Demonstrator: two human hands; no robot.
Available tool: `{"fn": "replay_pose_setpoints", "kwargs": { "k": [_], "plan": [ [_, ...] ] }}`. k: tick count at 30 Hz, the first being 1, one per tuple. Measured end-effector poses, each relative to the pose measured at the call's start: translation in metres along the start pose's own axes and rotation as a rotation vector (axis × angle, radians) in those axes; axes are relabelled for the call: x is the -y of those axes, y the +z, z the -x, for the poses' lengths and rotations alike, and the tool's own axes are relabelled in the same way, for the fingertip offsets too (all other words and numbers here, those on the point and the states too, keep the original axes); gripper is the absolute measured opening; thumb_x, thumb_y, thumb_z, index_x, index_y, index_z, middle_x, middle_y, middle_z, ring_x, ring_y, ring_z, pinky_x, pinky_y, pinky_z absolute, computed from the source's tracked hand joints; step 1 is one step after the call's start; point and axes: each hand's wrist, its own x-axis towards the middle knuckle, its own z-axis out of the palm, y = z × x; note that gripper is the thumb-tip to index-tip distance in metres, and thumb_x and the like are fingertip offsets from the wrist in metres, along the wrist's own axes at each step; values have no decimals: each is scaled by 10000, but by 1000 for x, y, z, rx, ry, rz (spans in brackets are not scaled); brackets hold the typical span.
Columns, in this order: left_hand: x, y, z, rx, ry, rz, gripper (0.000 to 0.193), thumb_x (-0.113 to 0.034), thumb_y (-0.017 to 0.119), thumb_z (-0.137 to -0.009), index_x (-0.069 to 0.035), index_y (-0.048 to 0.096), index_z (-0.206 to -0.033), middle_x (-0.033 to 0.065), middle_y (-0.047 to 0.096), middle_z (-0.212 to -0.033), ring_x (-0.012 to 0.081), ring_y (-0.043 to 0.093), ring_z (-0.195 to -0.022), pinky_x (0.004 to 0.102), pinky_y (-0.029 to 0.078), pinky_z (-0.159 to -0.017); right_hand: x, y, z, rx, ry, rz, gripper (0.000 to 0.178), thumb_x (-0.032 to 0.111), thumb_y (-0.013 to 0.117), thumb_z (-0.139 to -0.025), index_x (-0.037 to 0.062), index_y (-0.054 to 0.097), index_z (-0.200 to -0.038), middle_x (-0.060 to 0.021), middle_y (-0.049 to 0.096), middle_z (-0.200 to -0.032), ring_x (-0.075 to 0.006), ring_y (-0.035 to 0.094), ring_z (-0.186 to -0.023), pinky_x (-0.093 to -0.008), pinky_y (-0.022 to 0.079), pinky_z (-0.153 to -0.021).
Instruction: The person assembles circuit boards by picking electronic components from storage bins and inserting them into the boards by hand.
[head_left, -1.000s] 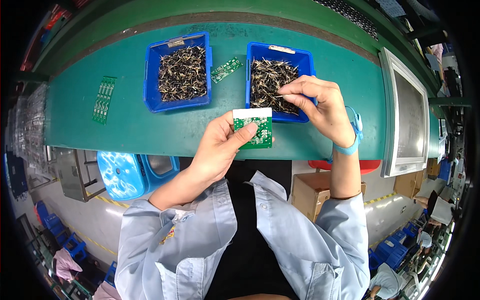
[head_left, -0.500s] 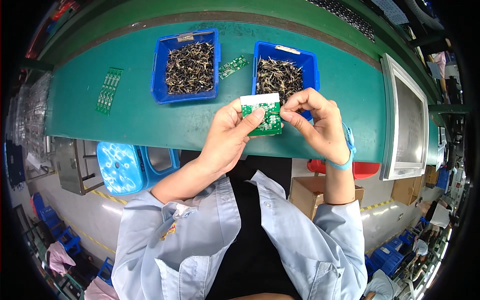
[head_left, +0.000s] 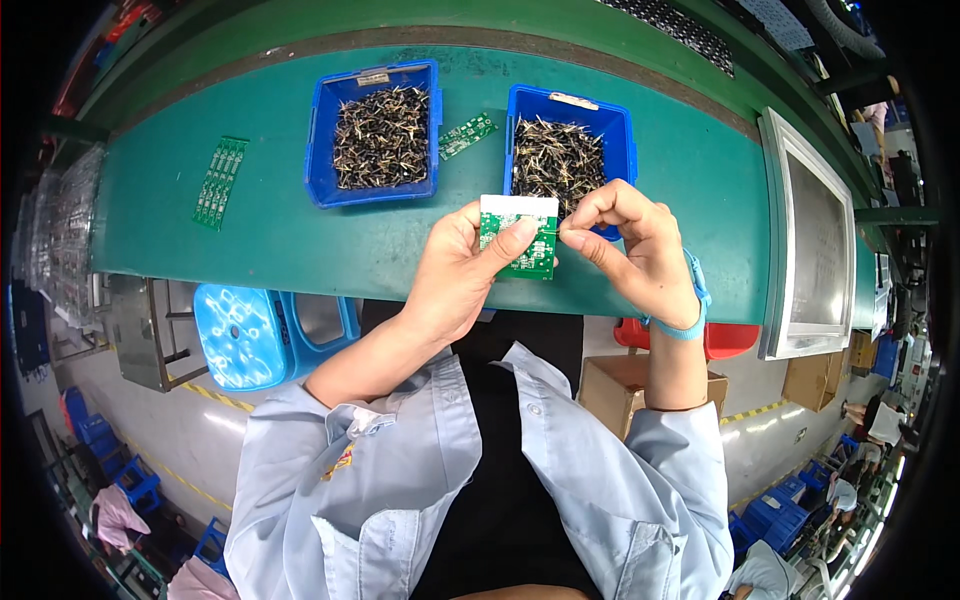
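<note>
The left hand (head_left: 462,268) is pinching a small green circuit board (head_left: 518,236) over the near edge of the green tabletop (head_left: 250,230), while the right hand (head_left: 632,240), at the board's 3 o'clock, is pinching a thin component against its edge. At the board's 12 o'clock a blue bin (head_left: 570,150) is sitting heaped with dark wire-legged parts. A second blue bin (head_left: 375,133), at 10 o'clock, is holding the same kind of parts.
</note>
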Motion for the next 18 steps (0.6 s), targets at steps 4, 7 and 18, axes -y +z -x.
{"fn": "replay_pose_setpoints", "kwargs": {
  "k": [4,7,18],
  "plan": [
    [1,0,0,-17,7,-81,217,-60,598,-785,28,506,-960,105,590,-814,133,582,-679,204,477,-624,0,1,1,50,38,-2,109,-56,605,-710,5,536,-768,-56,576,-703,-111,516,-626,-196,416,-605],
    [3,-2,-1,-17,44,-44,208,-48,614,-772,32,513,-935,100,588,-793,124,570,-655,196,470,-605,1,5,2,46,89,-67,102,-57,605,-709,-2,546,-772,-51,572,-696,-108,506,-622,-193,412,-599],
    [4,-7,-3,82,63,37,183,-33,617,-763,26,508,-897,103,576,-772,134,552,-639,203,454,-589,-17,16,5,61,189,-534,38,-26,597,-747,-20,574,-777,-47,564,-693,-126,547,-611,-200,433,-576]
  ]
}}
